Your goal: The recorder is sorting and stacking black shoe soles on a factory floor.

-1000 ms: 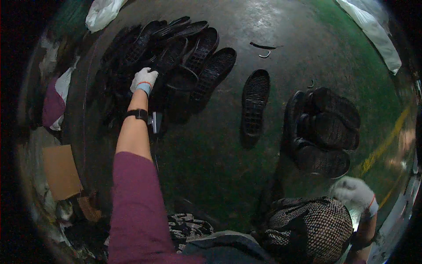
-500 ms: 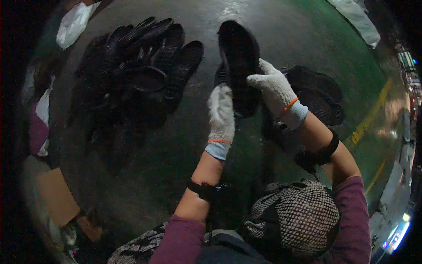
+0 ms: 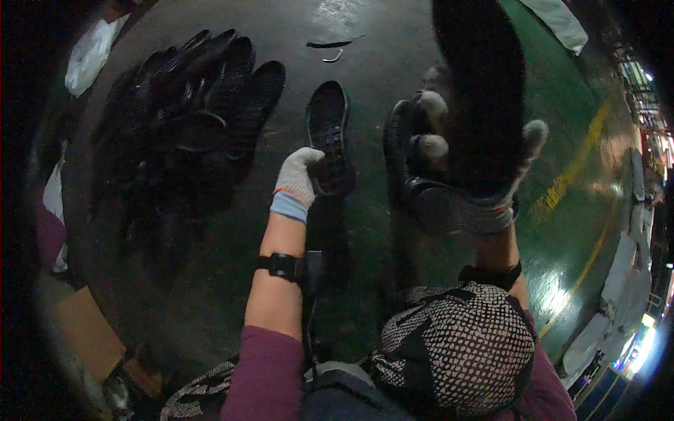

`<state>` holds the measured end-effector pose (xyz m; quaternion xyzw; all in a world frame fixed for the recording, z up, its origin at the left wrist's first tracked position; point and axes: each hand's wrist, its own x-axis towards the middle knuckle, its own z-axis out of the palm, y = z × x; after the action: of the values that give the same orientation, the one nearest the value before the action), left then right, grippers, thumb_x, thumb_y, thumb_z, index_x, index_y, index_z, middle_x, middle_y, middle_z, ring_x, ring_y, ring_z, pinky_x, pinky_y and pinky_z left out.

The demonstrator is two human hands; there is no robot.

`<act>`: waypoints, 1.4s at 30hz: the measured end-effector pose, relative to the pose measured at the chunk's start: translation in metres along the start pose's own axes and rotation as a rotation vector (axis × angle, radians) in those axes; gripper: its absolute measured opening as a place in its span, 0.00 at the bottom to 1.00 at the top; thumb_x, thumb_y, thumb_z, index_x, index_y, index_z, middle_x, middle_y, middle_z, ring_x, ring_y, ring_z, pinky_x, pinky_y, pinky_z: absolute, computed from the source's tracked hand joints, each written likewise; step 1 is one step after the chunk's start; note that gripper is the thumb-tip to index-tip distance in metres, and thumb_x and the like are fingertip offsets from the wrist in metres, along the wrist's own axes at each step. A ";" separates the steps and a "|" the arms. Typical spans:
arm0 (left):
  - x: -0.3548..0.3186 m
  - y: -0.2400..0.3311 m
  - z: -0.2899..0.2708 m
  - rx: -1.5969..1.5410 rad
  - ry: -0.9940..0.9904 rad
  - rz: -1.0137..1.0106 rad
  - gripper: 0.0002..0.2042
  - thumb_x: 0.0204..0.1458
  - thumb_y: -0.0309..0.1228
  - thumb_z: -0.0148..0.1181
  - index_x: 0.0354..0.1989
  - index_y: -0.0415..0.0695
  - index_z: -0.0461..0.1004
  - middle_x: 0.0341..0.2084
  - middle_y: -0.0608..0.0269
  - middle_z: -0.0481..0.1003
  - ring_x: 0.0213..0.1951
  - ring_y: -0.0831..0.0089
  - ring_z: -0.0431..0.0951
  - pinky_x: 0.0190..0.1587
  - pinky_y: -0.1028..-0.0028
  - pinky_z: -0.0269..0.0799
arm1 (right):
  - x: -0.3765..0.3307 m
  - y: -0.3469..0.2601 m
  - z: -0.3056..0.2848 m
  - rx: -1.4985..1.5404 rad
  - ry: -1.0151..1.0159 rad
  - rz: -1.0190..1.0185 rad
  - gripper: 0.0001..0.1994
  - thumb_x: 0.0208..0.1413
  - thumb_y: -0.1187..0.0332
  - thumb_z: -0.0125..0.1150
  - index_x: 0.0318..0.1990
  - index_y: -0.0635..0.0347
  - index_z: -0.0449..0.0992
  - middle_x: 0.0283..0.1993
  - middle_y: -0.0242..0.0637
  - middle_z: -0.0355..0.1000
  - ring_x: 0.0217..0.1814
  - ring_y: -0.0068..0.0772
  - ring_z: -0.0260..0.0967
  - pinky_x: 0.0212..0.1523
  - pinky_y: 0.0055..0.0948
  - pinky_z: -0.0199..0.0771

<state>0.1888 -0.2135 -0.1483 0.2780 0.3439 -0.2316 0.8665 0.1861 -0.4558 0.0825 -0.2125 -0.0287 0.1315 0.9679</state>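
Note:
My left hand (image 3: 298,175), in a white knit glove, grips the lower left edge of a black shoe sole (image 3: 328,116) low over the floor; whether the sole touches the floor I cannot tell. On the right, my gloved right hand (image 3: 484,133) is wrapped round a large dark shoe sole (image 3: 484,77), raised close to the view, fingertips at its left edge and thumb at its right. Another black sole (image 3: 463,210) shows below it, partly hidden; I cannot tell if it is held too. A further sole edge (image 3: 397,147) stands beside my right fingers.
A heap of black soles (image 3: 189,119) lies on the green floor at left. Farther off are a thin black strip (image 3: 330,45) and a small white curved piece (image 3: 333,56). A cardboard piece (image 3: 90,333) lies at lower left. Dotted cloth (image 3: 463,351) fills the lower right foreground.
My hands have parted from around the sole in the middle. The right has moved right and up with a large sole; the left has shifted left with a smaller-looking sole. The view has shifted slightly.

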 end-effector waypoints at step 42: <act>-0.108 0.033 0.079 1.035 0.049 0.707 0.20 0.69 0.34 0.50 0.65 0.37 0.71 0.58 0.60 0.74 0.55 0.72 0.74 0.61 0.72 0.68 | -0.112 -0.217 -0.113 -0.919 0.404 -0.041 0.31 0.65 0.66 0.58 0.73 0.67 0.60 0.70 0.41 0.67 0.69 0.34 0.66 0.70 0.34 0.65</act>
<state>0.1749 -0.2172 -0.0115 0.7639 0.0942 -0.0612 0.6355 0.1430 -0.7209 0.0706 -0.6372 0.1003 0.0424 0.7630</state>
